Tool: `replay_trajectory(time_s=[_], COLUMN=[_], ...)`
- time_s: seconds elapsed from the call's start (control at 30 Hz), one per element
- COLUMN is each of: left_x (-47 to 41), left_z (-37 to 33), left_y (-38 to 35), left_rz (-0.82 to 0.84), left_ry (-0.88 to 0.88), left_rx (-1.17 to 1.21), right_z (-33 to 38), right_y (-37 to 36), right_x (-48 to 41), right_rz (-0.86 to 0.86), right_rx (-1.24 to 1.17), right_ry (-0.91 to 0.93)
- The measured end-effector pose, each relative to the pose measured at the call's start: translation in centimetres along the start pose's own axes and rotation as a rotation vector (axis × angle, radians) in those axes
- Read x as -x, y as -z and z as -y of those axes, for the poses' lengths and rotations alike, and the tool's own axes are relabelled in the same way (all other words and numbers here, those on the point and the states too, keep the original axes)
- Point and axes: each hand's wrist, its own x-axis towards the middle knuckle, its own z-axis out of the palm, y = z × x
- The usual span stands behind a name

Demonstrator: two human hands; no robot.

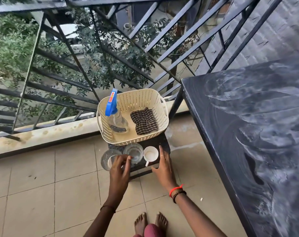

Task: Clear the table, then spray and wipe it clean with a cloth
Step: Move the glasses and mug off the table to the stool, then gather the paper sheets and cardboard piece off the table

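Note:
A dark table (pixel 258 120) fills the right side, its top streaked with wet wipe marks. On a low dark stool (pixel 160 142) stands a cream basket (pixel 133 100) holding a clear spray bottle (pixel 117 119) with a blue trigger and a folded checked cloth (pixel 144 121). In front of the basket sit two clear glasses (pixel 109 159) (pixel 134 152) and a white cup (pixel 150 154). My left hand (pixel 119 168) hovers over the glasses with fingers loosely bent, holding nothing. My right hand (pixel 164 164) is spread flat beside the white cup, over the stool's right part.
A black metal railing (pixel 76 65) and a stained ledge (pixel 47 132) run behind the stool, with trees beyond. Beige floor tiles (pixel 42 194) lie around it. My bare feet (pixel 150 223) stand just below the stool.

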Motion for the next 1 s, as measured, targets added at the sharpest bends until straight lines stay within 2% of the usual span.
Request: replay_trajectory(time_s=[0.23,0.37,0.5,0.6,0.77,1.0], left_x=[-0.9,-0.4,0.9,2.7,6.1,12.9], left_z=[-5.0,-9.4,-14.0,-17.0,-21.5,-28.1], left_y=[-1.7,-3.4,-5.5,-7.9,-13.1,-21.3], left_rz=[0.061,0.093,0.198,0.295,0.432,0.682], left_ry=[-0.081,-0.17,-0.263,-0.347,-0.34,-0.441], left_rx=[0.015,0.068,0.093,0.1,0.136,0.142], right_z=[4.2,6.0,6.1,4.5,1.0,-5.7], right_y=[3.9,8.3,13.1,16.9,22.9,31.4], right_x=[5.7,8.7,11.4,14.5,19.1,26.8], right_rz=[-0.045,-0.127,-0.213,-0.329,-0.583,-0.924], right_rx=[-0.229,-0.372,-0.499,-0.562,-0.649,-0.701], right_ry=[-0.044,-0.031,-0.043,-0.08,-0.215,-0.353])
